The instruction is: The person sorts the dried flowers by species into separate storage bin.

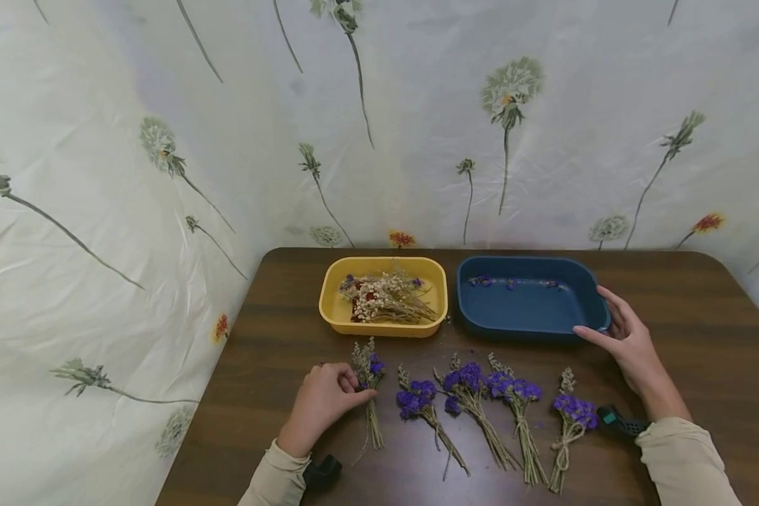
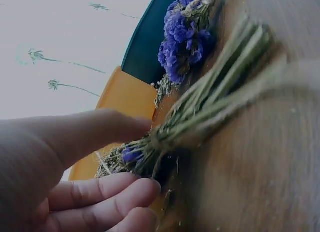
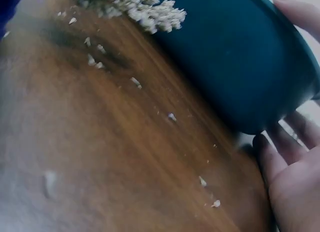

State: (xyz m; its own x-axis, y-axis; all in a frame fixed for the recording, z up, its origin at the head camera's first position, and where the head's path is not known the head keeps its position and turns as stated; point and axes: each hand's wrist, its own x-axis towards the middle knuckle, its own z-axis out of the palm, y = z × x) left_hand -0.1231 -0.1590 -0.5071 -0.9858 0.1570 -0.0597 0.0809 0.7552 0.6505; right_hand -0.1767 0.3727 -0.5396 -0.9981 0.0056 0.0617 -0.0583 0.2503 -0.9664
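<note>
Around the leftmost bunch of dried purple flowers (image 1: 372, 414) lie the thumb and fingers of my left hand (image 1: 325, 402). In the left wrist view, that thumb touches the stems (image 2: 192, 109) near their tie, and a gap shows between it and the loosely bent fingers (image 2: 115, 199). My right hand (image 1: 626, 344) holds the right front corner of a blue tray (image 1: 525, 332), thumb at the front rim and fingers along the right side. A few purple bits lie inside the tray. In the right wrist view, fingers (image 3: 287, 147) meet its outer wall.
More purple bunches (image 1: 415, 400) lie in a row across the brown table (image 1: 278, 309), the rightmost (image 1: 572, 414) tied with a twine bow. A yellow tray (image 1: 335, 325) with mixed dried flowers (image 1: 386, 295) stands left of the blue one. Small crumbs (image 3: 136, 82) dot the tabletop.
</note>
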